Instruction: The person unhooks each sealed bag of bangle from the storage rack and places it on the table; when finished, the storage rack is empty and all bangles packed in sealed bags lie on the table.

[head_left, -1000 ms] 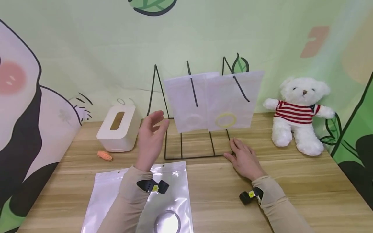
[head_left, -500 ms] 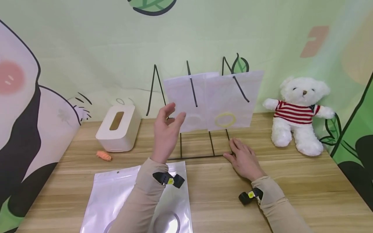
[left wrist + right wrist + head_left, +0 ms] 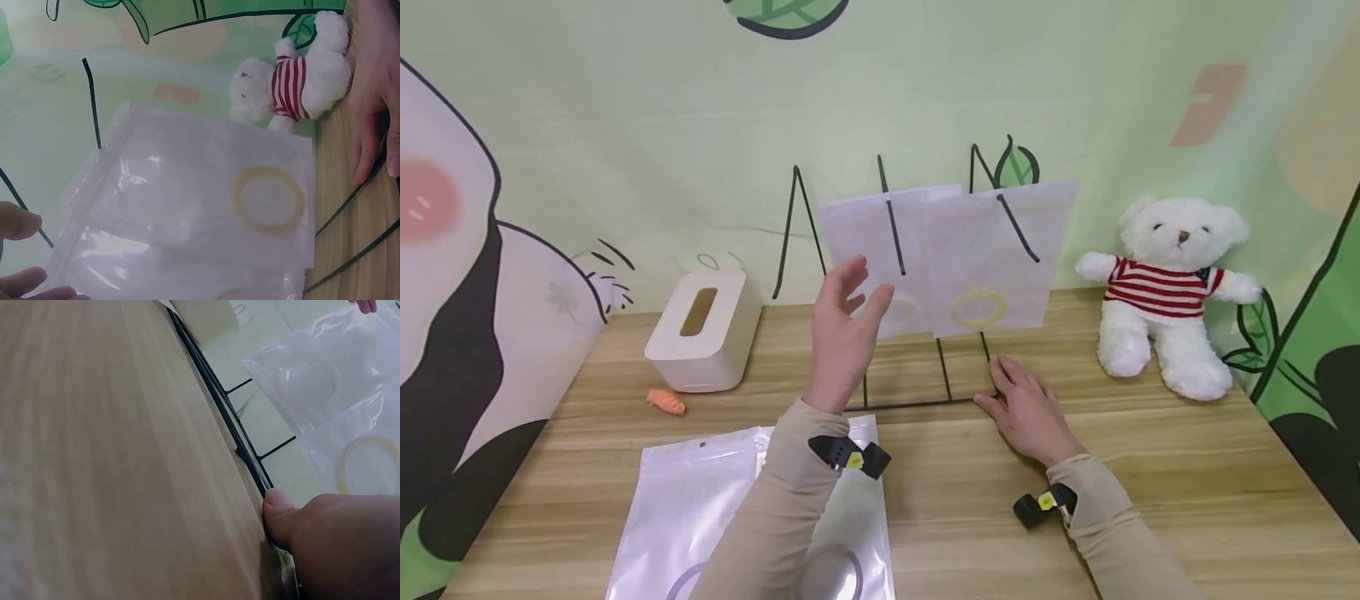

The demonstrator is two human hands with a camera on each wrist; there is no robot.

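A black wire display rack [image 3: 951, 371] stands by the back wall. Two pale zip bags hang from its prongs: the right bag [image 3: 1000, 242] has a yellow ring in its lower part, the left bag [image 3: 868, 217] a whitish ring. My left hand [image 3: 850, 337] is raised in front of the left bag, thumb and fingers apart and holding nothing; in the left wrist view its fingertips [image 3: 19, 222] are near a prong. At the base's front right corner my right hand [image 3: 1030, 412] rests on the wire, its thumb [image 3: 280, 509] against the front bar.
Two shiny zip bags [image 3: 688, 492] lie at the front left of the wooden table [image 3: 955, 500], partly under my left sleeve. A white tissue box [image 3: 703, 342], a small orange object [image 3: 666, 401] and a white teddy bear [image 3: 1165, 292] in a striped shirt stand around the rack.
My left hand has moved right and slightly up, from beside the rack's left side to in front of the left hanging bag. The right hand has stayed on the rack's corner.
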